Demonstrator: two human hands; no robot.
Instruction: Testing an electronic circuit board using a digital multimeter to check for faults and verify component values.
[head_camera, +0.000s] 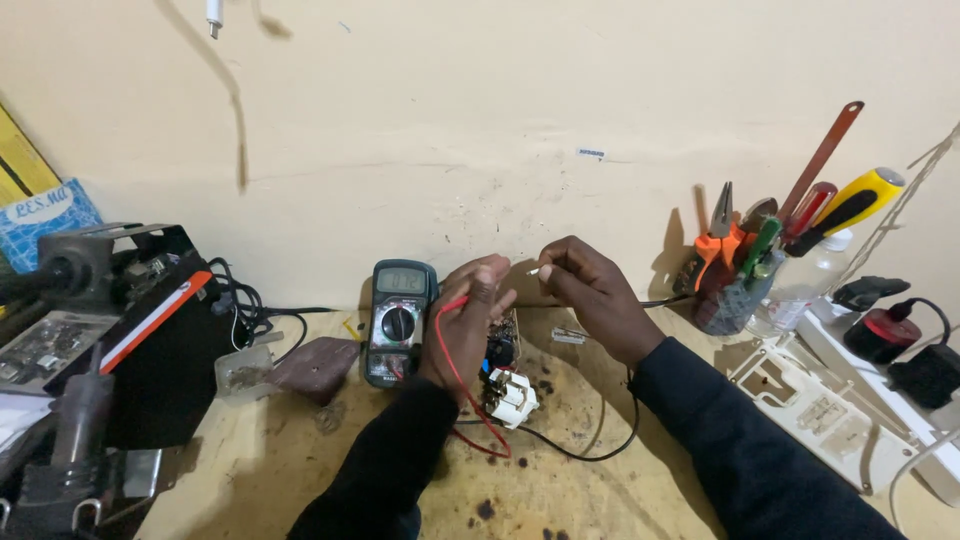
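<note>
A dark green multimeter (399, 320) leans upright on the wooden bench against the wall. My left hand (466, 322) is closed on the red probe lead (452, 362), just right of the meter. Below that hand sits a small circuit board with a white block part (509, 392). My right hand (588, 290) is raised beside the left and pinches a thin probe tip (534, 270); the black lead (588, 450) loops over the bench beneath it. Both fists hover above the board, almost touching each other.
A grey holder (733, 298) at right carries pliers and screwdrivers. White plastic frames (830, 410) and black adapters (900, 350) lie at the far right. A black machine with an orange stripe (150, 330) fills the left, with a brown pad (315, 365) beside it.
</note>
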